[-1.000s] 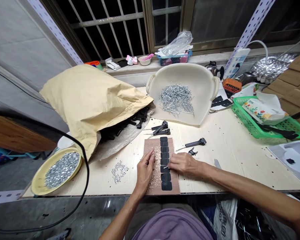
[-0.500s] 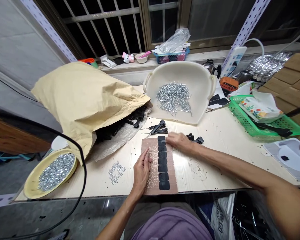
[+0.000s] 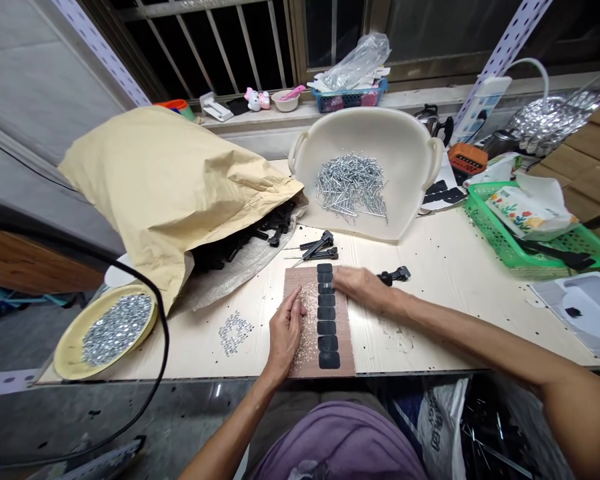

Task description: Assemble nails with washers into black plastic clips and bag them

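left hand (image 3: 284, 340): on the board, index finger extended, tip among the granules, other fingers loosely curled; cannot tell if anything small is pinched.
right hand (image 3: 360, 288): fingers pressed together, tips at the upper end of the pad row; no clear pinch, cannot tell if they hold anything.
pad row: black rectangular pads (image 3: 326, 327) lie edge to edge in one straight column, on the right half of the brown board (image 3: 344, 333).
granules: pale granules (image 3: 305, 327) lie spread left of the column.
nearby: black pin-tipped parts (image 3: 320, 247) above the board; one black part (image 3: 394, 274) just beyond the right hand.
rest: steel nails (image 3: 351, 187) in a white plastic tray (image 3: 360, 127); small metal pieces (image 3: 116, 330) on a yellow plate (image 3: 65, 353); a paper sack (image 3: 170, 200) on the work table (image 3: 455, 267).
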Tool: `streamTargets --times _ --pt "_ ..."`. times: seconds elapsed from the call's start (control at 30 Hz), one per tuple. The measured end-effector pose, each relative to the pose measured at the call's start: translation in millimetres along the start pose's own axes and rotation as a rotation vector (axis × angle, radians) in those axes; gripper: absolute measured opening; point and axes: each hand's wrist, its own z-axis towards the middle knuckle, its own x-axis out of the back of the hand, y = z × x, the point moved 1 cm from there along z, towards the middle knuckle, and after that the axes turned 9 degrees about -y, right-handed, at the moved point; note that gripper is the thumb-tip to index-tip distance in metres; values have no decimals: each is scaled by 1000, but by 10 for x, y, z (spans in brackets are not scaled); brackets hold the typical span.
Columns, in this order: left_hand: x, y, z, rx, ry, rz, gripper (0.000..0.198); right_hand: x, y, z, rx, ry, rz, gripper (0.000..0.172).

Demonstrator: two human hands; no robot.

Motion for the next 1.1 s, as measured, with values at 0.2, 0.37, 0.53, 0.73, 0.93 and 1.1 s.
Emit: streamTargets --times 0.2,0.37,0.53,0.73,0.93,1.1 --pt "13 -24 -8 38 -42 49 42 -71 63 -337 -24 -36 -95 22" --pt "25 -11 0 10 -37 54 41 217 353 -668 -371 10 -336 27" --pt "-17 27 -15 -43 -30 27 36 385 202 -338 -289 39 -529 25" --pt "427 10 -138 -65 167 99 30 139 302 765 19 20 -480 19" --pt "1280 -250 -403 -31 325 429 23 -74 514 1131 141 -78 -480 18" --pt "1365 -354 -489 -95 150 642 22 -10 471 947 13 57 -385 24"
